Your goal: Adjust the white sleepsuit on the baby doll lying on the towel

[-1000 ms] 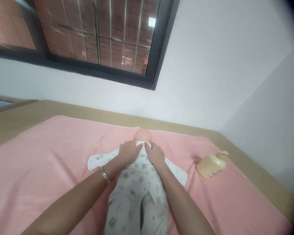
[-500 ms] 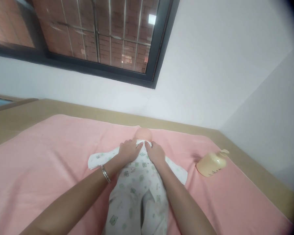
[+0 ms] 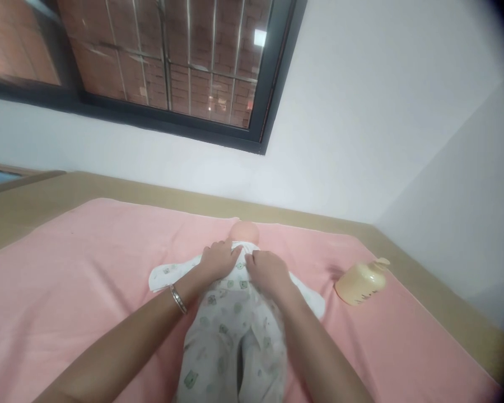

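Observation:
A baby doll lies on its back with its head [image 3: 244, 232] at the far end. It wears a white baby outfit [image 3: 235, 313] with small green prints; the sleeves spread out to both sides and the legs point towards me. My left hand [image 3: 220, 259] is closed on the outfit by the collar, its thumb along the front. Beside it my right hand [image 3: 269, 271] grips the front of the outfit with bent fingers, thumb near the middle below the neckline. Both hands cover parts of the chest and shoulders. A bracelet [image 3: 178, 299] is on my left wrist.
Under the doll spreads a pink blanket [image 3: 109, 240] on a wooden-edged surface [image 3: 311, 218]. A pale yellow bottle [image 3: 361, 282] lies on its side at the right. Behind are a white wall [image 3: 340, 112] and a dark-framed window [image 3: 172, 123] with bars.
My right hand has shifted slightly down from the collar along the outfit's front, its fingers more bent. The left hand stays by the collar. The neckline fabric has moved a little.

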A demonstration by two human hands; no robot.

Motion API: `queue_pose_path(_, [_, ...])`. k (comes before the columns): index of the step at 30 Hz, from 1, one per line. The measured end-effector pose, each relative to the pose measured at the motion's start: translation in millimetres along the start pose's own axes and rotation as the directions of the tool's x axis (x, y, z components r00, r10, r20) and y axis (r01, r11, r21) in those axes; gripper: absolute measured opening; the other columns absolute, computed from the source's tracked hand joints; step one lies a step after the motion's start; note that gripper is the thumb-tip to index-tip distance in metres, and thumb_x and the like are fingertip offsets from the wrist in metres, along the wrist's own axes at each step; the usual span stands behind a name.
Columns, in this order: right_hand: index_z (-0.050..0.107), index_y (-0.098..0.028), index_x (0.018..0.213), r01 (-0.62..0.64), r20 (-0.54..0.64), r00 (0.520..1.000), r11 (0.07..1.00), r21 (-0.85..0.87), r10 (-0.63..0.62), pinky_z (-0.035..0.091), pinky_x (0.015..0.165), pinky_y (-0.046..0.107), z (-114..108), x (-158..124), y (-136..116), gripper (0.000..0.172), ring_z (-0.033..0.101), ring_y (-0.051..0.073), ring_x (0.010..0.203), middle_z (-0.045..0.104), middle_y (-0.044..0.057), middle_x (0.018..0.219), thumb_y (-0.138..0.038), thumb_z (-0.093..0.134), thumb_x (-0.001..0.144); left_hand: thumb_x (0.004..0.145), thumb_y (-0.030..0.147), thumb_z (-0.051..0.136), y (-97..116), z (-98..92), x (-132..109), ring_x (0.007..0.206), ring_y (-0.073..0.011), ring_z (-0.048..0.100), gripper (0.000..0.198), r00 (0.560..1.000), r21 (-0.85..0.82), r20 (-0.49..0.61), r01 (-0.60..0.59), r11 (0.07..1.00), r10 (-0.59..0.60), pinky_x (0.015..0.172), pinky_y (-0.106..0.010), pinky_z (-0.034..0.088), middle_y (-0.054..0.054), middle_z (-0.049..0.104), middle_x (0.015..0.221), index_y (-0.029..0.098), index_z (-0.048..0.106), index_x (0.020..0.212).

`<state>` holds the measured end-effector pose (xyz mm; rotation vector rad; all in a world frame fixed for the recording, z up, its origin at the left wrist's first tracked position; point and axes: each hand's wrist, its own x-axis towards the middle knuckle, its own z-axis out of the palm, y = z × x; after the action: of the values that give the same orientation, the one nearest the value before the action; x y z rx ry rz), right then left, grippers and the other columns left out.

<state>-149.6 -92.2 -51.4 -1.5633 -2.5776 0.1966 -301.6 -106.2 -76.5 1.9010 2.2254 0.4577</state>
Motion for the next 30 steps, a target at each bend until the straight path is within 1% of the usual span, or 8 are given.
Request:
queue_pose_path(5, [0.063, -0.014, 0.096, 0.045, -0.015, 0.999, 0.999, 0.008, -0.045, 0.041, 0.072, 0.032, 1, -2, -1, 0.052, 0.060, 0.024, 0.085, 0.065, 0.014, 0.095, -0.042, 0.020, 0.097, 0.092, 0.047, 0.020, 3, -6.5, -14, 0.096, -0.0317, 0.055, 0.050, 0.996, 0.183, 0.002, -0.092, 0.979, 0.093, 0.089, -0.052, 0.033, -0.014, 0.062, 0.102, 0.016, 0.055, 0.110])
queue_pose_path(9, [0.063, -0.011, 0.100, -0.070, -0.016, 0.997, 0.998, 0.007, 0.070, 0.041, 0.074, 0.032, 14, 15, 1, 0.056, 0.060, 0.026, 0.089, 0.064, 0.016, 0.098, -0.044, 0.019, 0.097, 0.092, 0.037, 0.027, 12, -13.9, -31, 0.107, -0.0347, 0.050, 0.043, 0.985, 0.295, 0.007, -0.166, 0.941, 0.172, 0.097, -0.060, 0.021, -0.018, 0.057, 0.113, 0.016, 0.050, 0.121])
queue_pose_path(12, [0.063, -0.011, 0.101, -0.099, 0.018, 0.995, 0.995, 0.033, 0.099, 0.041, 0.071, 0.032, 11, 15, 1, 0.057, 0.060, 0.026, 0.088, 0.064, 0.016, 0.097, -0.046, 0.018, 0.097, 0.092, 0.037, 0.027, 13, -18.6, -31, 0.113, -0.0335, 0.047, 0.044, 0.987, 0.254, 0.047, -0.158, 0.954, 0.151, 0.097, -0.058, 0.024, -0.017, 0.054, 0.121, 0.016, 0.048, 0.124])
queue_pose_path(15, [0.065, -0.012, 0.094, -0.018, 0.061, 0.998, 0.999, -0.039, 0.020, 0.041, 0.070, 0.032, -5, -2, -2, 0.047, 0.061, 0.025, 0.083, 0.065, 0.016, 0.091, -0.036, 0.025, 0.096, 0.092, 0.045, 0.021, 8, -21.5, -20, 0.109, -0.0303, 0.051, 0.048, 0.989, 0.094, 0.115, -0.099, 0.991, 0.088, 0.093, -0.051, 0.033, -0.014, 0.056, 0.121, 0.019, 0.052, 0.117])
queue_pose_path(18, [0.066, -0.014, 0.086, 0.064, 0.127, 0.991, 0.994, -0.089, -0.052, 0.040, 0.066, 0.031, -21, -19, -5, 0.037, 0.061, 0.024, 0.079, 0.065, 0.013, 0.084, -0.028, 0.032, 0.093, 0.092, 0.050, 0.013, 3, -22.1, -11, 0.107, -0.0281, 0.054, 0.056, 0.986, -0.023, 0.156, -0.052, 0.998, 0.055, 0.092, -0.049, 0.036, -0.012, 0.058, 0.119, 0.020, 0.054, 0.114])
queue_pose_path(22, [0.066, -0.015, 0.088, 0.064, 0.103, 0.993, 0.997, -0.033, -0.061, 0.041, 0.066, 0.031, -20, -14, -1, 0.047, 0.061, 0.023, 0.079, 0.066, 0.013, 0.087, -0.033, 0.023, 0.096, 0.093, 0.047, 0.014, 7, -21.0, -19, 0.112, -0.0297, 0.050, 0.054, 0.990, 0.070, 0.110, -0.098, 0.993, 0.090, 0.099, -0.058, 0.026, -0.014, 0.057, 0.121, 0.017, 0.052, 0.117])
queue_pose_path(26, [0.066, -0.013, 0.096, -0.054, 0.064, 0.997, 0.998, 0.039, 0.051, 0.042, 0.072, 0.033, -1, 11, 10, 0.056, 0.061, 0.024, 0.087, 0.065, 0.015, 0.097, -0.040, 0.017, 0.098, 0.093, 0.037, 0.025, 15, -22.9, -35, 0.122, -0.0328, 0.041, 0.048, 0.980, 0.275, 0.091, -0.197, 0.941, 0.179, 0.101, -0.065, 0.014, -0.019, 0.048, 0.131, 0.013, 0.042, 0.130])
queue_pose_path(30, [0.066, -0.013, 0.096, -0.088, 0.065, 0.994, 0.996, 0.005, 0.087, 0.043, 0.071, 0.033, 2, 13, 7, 0.052, 0.061, 0.025, 0.087, 0.066, 0.014, 0.095, -0.034, 0.019, 0.098, 0.093, 0.038, 0.021, 12, -28.5, -32, 0.126, -0.0288, 0.040, 0.047, 0.977, 0.178, 0.128, -0.190, 0.966, 0.169, 0.103, -0.064, 0.014, -0.014, 0.046, 0.137, 0.018, 0.042, 0.131])
